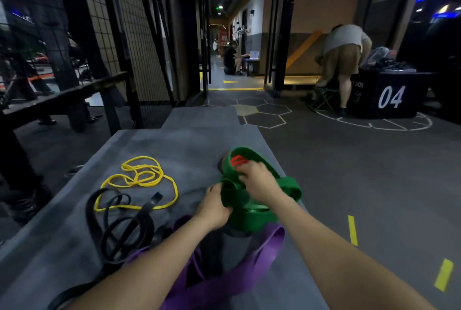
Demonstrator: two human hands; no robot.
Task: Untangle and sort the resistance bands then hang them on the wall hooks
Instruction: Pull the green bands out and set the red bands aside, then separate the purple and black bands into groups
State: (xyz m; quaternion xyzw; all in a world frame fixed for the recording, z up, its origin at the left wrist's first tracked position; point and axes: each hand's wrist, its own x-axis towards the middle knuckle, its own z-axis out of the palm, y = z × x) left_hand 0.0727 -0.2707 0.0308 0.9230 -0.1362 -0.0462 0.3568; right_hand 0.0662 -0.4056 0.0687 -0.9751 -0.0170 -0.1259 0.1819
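Both hands on the green band (259, 212): left hand (215, 206) curled round a fold at its near-left side, right hand (258, 178) pinching an upper loop beside the red lettering. Bundled in wide overlapping loops at the right side of the grey platform (174, 140), lower loops touching the purple band (264, 247). Likely thick, soft and floppy, heavier than the others, rubbery enough to cling to itself; best taken by one single layer, not a stack of folds, and drawn apart slowly. Yellow band (139, 182) well to the left, thin and light, likely to snap back and knot easily. Black band (119, 222) just beside it, crossing its near edge. Wall hooks not visible.
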